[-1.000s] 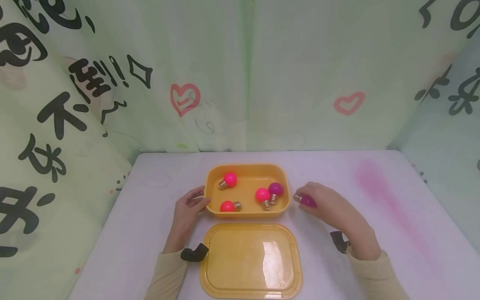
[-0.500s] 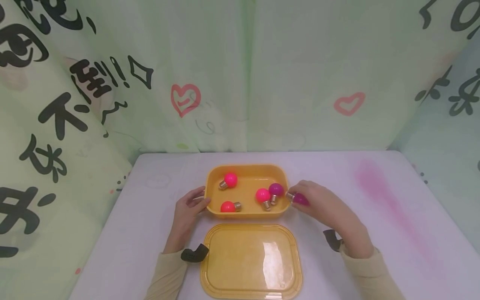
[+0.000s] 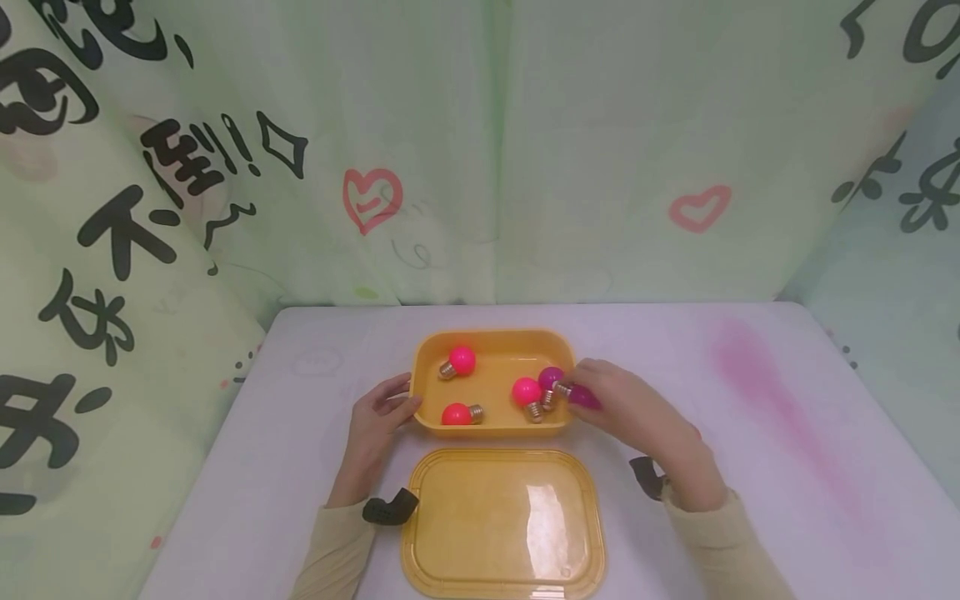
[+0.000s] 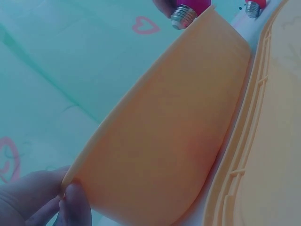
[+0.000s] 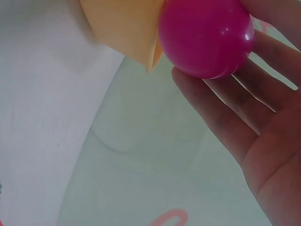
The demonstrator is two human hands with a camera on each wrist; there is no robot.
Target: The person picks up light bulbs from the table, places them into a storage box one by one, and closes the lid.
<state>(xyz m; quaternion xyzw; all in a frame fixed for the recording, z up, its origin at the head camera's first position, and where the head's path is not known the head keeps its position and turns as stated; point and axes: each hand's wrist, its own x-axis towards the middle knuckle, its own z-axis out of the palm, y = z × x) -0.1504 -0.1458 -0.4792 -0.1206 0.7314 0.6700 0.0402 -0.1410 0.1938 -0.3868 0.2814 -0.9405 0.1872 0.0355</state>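
Note:
My left hand [image 3: 378,429] pinches the left rim of a yellow plastic box [image 3: 498,354], thumb and fingertips at its corner in the left wrist view. Over the box's right end, my right hand [image 3: 637,408] holds a purple light bulb [image 3: 585,397] between thumb and fingers. The bulb's metal screw base points left, past the rim. Inside the box lie several bulbs: a pink one [image 3: 462,360] at back left, a pink one [image 3: 456,414] at front left, and a pink one [image 3: 526,390] beside a purple one [image 3: 551,377] at the right.
A translucent yellow lid [image 3: 487,517] lies flat on the white table [image 3: 300,350], just in front of the box. Another red bulb [image 4: 254,8] shows at the top of the left wrist view. A green curtain [image 3: 585,125] with drawings hangs behind.
My right hand has moved left with the purple bulb, from beside the box to over its right rim. The left hand and the box stay in place.

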